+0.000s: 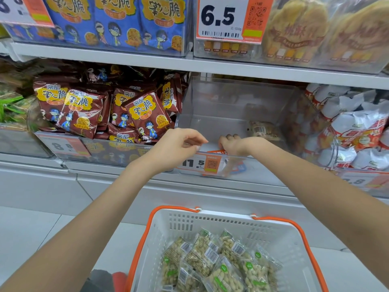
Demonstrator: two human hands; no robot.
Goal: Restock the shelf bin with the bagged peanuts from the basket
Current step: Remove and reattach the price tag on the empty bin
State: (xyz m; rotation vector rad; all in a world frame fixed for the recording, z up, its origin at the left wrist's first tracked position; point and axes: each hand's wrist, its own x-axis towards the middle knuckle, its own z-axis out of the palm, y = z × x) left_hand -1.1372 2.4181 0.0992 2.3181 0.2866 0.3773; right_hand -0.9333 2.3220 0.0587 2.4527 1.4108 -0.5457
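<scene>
The clear shelf bin (210, 123) sits in the middle of the lower shelf, almost bare, with one peanut bag (263, 130) lying at its back right. My right hand (231, 143) reaches over the bin's front rim, palm down and fingers curled inside; a blurred tan shape shows under it through the front wall. My left hand (179, 145) hovers at the rim's left end, fingertips pinched together with nothing visible in them. Below, the white basket (290, 245) with orange handles holds several bagged peanuts (221, 264).
A bin of dark red snack bags (101, 110) stands to the left and a bin of white-and-red bags (353, 131) to the right. The price tag "11.5" (200, 164) hangs on the front wall. The upper shelf edge (210, 66) overhangs the bin.
</scene>
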